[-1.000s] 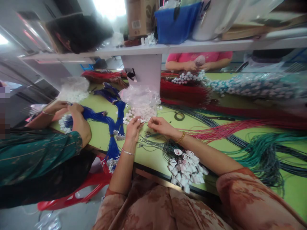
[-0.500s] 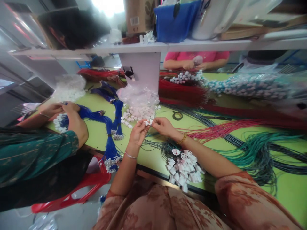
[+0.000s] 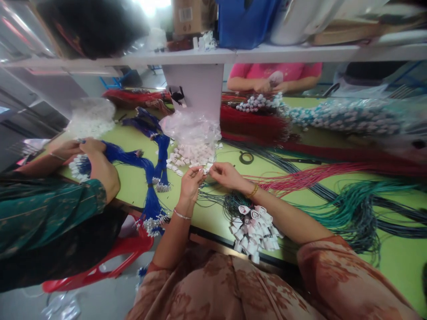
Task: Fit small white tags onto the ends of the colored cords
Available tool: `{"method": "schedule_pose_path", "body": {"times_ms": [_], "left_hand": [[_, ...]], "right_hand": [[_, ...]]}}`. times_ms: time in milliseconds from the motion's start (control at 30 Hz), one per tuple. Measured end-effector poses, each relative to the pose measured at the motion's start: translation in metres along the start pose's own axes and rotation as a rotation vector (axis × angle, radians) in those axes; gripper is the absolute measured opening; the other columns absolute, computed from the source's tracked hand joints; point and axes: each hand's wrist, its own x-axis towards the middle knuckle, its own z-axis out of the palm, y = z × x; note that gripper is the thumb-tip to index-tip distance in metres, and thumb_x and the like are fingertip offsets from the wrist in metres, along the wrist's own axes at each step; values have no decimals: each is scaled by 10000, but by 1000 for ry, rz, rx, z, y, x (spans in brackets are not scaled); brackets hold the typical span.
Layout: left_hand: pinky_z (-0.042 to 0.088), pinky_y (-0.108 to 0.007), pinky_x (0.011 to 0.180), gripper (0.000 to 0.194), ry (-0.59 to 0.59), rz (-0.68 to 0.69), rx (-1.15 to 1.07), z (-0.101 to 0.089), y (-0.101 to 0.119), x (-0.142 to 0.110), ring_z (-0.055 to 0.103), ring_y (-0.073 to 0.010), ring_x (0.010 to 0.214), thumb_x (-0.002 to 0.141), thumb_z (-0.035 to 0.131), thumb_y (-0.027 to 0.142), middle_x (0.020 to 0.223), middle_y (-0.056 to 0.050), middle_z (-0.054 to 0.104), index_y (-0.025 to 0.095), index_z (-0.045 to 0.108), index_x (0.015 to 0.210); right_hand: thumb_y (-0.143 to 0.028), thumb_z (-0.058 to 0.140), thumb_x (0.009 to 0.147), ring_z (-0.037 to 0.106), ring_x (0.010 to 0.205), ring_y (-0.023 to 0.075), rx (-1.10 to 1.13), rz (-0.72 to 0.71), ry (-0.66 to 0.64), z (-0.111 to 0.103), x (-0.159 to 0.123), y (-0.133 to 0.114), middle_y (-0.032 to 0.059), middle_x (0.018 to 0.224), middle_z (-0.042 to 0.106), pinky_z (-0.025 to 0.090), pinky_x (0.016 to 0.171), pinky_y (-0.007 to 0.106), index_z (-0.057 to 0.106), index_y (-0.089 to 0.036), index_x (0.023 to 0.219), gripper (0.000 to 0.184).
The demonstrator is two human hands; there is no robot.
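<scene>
My left hand (image 3: 191, 183) pinches a small white plastic connector (image 3: 202, 171) between thumb and fingers. Close against it, my right hand (image 3: 227, 175) has its thumb and forefinger pressed together; what lies between them is too small to make out. Thin dark wires (image 3: 211, 195) run over the table just below both hands. Behind the fingers lies a heap of loose white plastic pieces (image 3: 190, 155), spilling from a clear plastic bag (image 3: 191, 126). Under my right forearm rests a bundle of dark wires with white connectors (image 3: 255, 231) on their ends, hanging over the table edge.
To the left, a co-worker's hands (image 3: 90, 149) handle blue wires (image 3: 148, 171). A roll of black tape (image 3: 246, 157) lies beyond my right hand. Pink wires (image 3: 300, 178) and green wires (image 3: 350, 202) spread rightward. A shelf (image 3: 187, 56) crosses above; another person (image 3: 276, 78) sits opposite.
The view has tilted slightly downward, so the shelf and table sit a little higher. Both my hands stay together at nearly the same place, with small finger shifts around the white connector.
</scene>
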Motion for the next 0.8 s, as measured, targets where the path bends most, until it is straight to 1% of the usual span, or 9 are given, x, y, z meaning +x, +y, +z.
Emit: {"method": "schedule_pose_path", "body": {"times_ms": [100,200,267,400,467,533,600,667,800], "left_hand": [[490,-224,655,313,-26,-7,38,-2,0,0,601,-82,612,554,822,232,716,-9,670,129,657,799],[475,-219,596,292,-41,-38,64,-7,6,0,577,-81,563,553,813,229,679,-2,657,129,666,784],[454,-208,544,248,-80,-38,46,-12,13,1,554,-77,533,564,794,224,654,3,641,134,664,754],[426,-203,497,173,-311,-34,18,-23,24,1,545,-87,529,591,758,216,649,-25,639,132,657,703],[425,-209,492,171,-377,-49,51,-25,26,0,542,-90,514,600,757,220,645,-36,642,129,661,709],[426,-212,492,179,-389,-59,75,-27,25,0,539,-88,504,607,758,226,638,-35,639,129,666,726],[431,-208,494,185,-362,-53,70,-27,25,0,544,-87,512,611,760,229,648,-28,638,132,667,738],[432,-196,489,195,-312,-42,57,-26,24,1,549,-80,520,612,764,230,676,-23,645,135,667,753],[428,-172,483,249,-218,-61,28,-19,22,0,567,-68,547,609,774,233,758,-23,662,141,664,813]], "right_hand": [[-331,505,764,329,537,76,-6,9,-21,1,-1,2,-46,554,423,254,526,213,489,-156,621,227],[-350,461,792,368,548,82,73,56,-81,0,-1,8,-35,577,447,287,539,210,489,-156,638,250],[-331,435,810,400,564,88,65,68,-162,-2,0,12,-23,599,479,316,561,211,504,-150,655,248],[-217,506,758,436,606,100,-254,-77,-420,2,-1,14,3,660,558,315,597,216,556,-140,689,115],[-188,507,767,453,639,114,-425,-145,-467,8,-3,13,40,730,602,310,614,229,571,-137,713,98],[-189,485,802,462,661,127,-530,-177,-456,13,-4,11,78,792,619,311,627,242,574,-134,742,121],[-201,461,830,453,653,128,-534,-173,-417,11,-5,9,82,792,612,312,624,245,566,-134,781,134],[-219,444,842,433,628,120,-430,-125,-324,5,-4,9,50,741,582,319,613,237,546,-139,800,136],[-312,452,844,434,633,110,-42,-28,-74,-11,-2,9,5,707,532,356,615,223,523,-148,798,184]]}}
